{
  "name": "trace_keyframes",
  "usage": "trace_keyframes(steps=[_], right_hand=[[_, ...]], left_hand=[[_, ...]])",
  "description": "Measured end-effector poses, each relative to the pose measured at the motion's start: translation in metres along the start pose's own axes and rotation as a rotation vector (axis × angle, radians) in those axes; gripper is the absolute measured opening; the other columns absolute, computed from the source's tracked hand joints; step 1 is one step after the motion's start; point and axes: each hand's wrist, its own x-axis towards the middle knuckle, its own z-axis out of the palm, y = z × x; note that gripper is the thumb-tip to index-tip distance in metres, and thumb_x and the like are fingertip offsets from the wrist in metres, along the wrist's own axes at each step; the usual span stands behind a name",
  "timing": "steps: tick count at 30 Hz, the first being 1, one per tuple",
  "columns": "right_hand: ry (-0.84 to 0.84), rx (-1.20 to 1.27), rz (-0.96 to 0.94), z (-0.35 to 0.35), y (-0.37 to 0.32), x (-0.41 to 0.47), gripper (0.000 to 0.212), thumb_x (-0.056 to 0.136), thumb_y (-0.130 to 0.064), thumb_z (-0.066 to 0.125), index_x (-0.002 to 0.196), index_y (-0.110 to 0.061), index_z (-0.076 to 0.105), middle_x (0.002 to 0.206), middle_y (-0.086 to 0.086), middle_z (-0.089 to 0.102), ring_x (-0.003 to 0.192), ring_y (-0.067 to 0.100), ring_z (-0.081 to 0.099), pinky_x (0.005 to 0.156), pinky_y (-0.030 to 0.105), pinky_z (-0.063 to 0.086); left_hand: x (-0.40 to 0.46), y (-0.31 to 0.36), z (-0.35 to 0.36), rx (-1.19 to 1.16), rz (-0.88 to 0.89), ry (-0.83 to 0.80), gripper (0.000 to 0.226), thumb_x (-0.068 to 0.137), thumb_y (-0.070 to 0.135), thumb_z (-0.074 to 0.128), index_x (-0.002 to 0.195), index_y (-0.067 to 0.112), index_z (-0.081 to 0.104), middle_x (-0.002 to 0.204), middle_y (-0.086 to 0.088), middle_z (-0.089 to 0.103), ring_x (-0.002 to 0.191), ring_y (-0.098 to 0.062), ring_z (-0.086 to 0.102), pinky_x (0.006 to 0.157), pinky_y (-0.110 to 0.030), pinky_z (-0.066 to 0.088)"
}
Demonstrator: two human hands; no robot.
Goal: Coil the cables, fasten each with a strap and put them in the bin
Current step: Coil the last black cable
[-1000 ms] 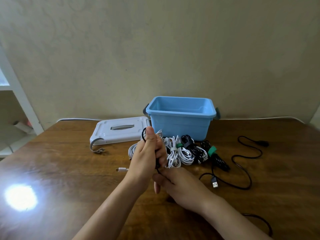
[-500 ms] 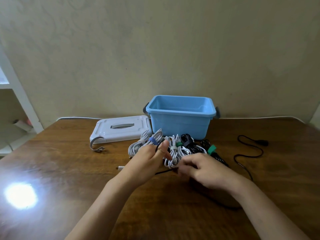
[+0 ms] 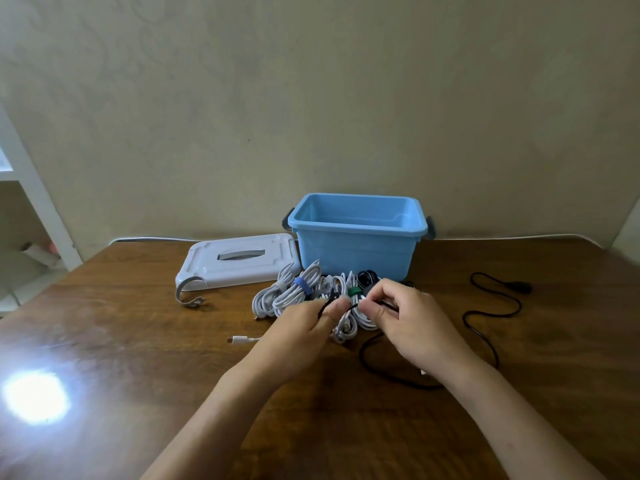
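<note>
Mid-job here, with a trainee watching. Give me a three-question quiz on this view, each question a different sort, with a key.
1. True or false: the bin already holds coiled cables.
2. What do the left hand and right hand hold between them? A) white cable B) black cable C) lid
3. Fill in: the lid lies on the table, to the bin's ____ in this view.

Key: 1 false, no cables show in it. 2 B, each hand pinches it. 3 left.
</note>
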Motion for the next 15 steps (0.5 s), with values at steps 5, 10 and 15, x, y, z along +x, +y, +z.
trace_keyframes(steps=[5,10,15], right_hand=[[0.123,-0.108,0.002,-0.0029,-0.0022,-0.0031,0.034,0.089,-0.063,0.061,0.073,-0.033,0.063,0.067,-0.019,0.067,0.072,-0.010,0.064,0.054,0.010,0.039],[0.020,-0.024,-0.013,-0.0044,-0.0038,-0.0012,0.026,0.104,-0.041,0.053,0.084,-0.028,0.064,0.054,-0.027,0.056,0.054,-0.003,0.053,0.052,0.013,0.036],[0.123,-0.064,0.000,-0.0039,-0.0023,-0.0022,0.029,0.101,-0.046,0.055,0.079,-0.030,0.065,0.063,-0.011,0.064,0.060,0.002,0.059,0.050,0.017,0.038]], left_hand=[[0.0022,-0.0058,0.0016,0.035,0.075,0.014,0.030,0.103,0.038,0.054,0.080,0.018,0.057,0.071,0.005,0.059,0.059,-0.003,0.048,0.056,-0.021,0.035],[-0.0002,-0.0010,-0.0019,0.029,0.105,0.061,0.029,0.102,0.032,0.055,0.073,0.028,0.054,0.075,0.009,0.055,0.065,-0.001,0.050,0.059,-0.017,0.035],[-0.0011,-0.0006,-0.0012,0.024,0.084,0.031,0.032,0.105,0.032,0.050,0.077,0.017,0.055,0.068,0.006,0.056,0.059,-0.003,0.047,0.056,-0.021,0.034]])
